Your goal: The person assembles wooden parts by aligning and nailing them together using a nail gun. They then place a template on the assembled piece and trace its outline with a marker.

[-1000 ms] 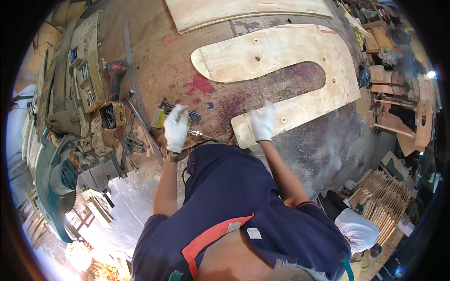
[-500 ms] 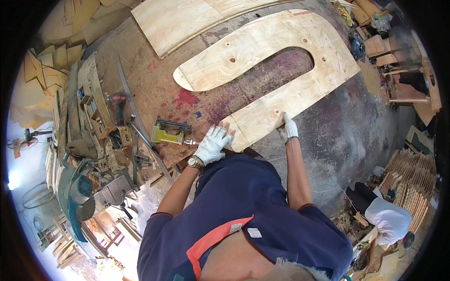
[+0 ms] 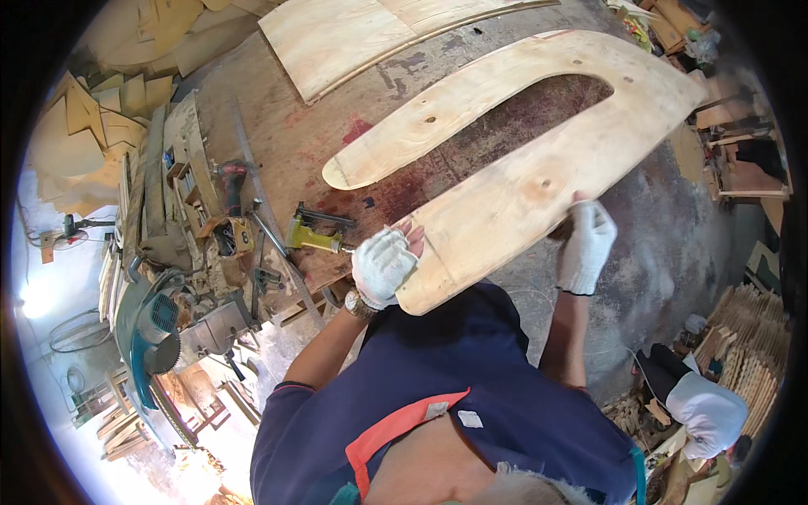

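Both hands gripping a U-shaped plywood cutout [image 3: 522,181]. Left hand [image 3: 385,265], in a white fingerless glove, clamped over the near end of one leg, bare fingertips curled onto the top face. Right hand [image 3: 587,244], in a white glove, closed on the outer edge of the same leg, farther along. Cutout lying across a red-stained table [image 3: 295,139], near end overhanging the table edge toward the body, curved end far off to the right past the table, over the grey floor [image 3: 673,252].

Judging by the lie of things: shape already cut out, edges clean, a couple of knots showing on the faces. Seemingly being lifted or shifted, not settled in a final place; no fastening or finishing visible on it yet.

Beside the left hand on the table, a yellow nail gun [image 3: 313,234], untouched. Farther left, a red drill [image 3: 231,181] and a cluttered wooden tool rack [image 3: 189,181] holding small items too jumbled to name. A circular saw [image 3: 156,324] below the table edge. A second plywood sheet [image 3: 353,38] at the far side of the table. Stacked wood strips [image 3: 749,337] at the lower right, no clear bin around them.
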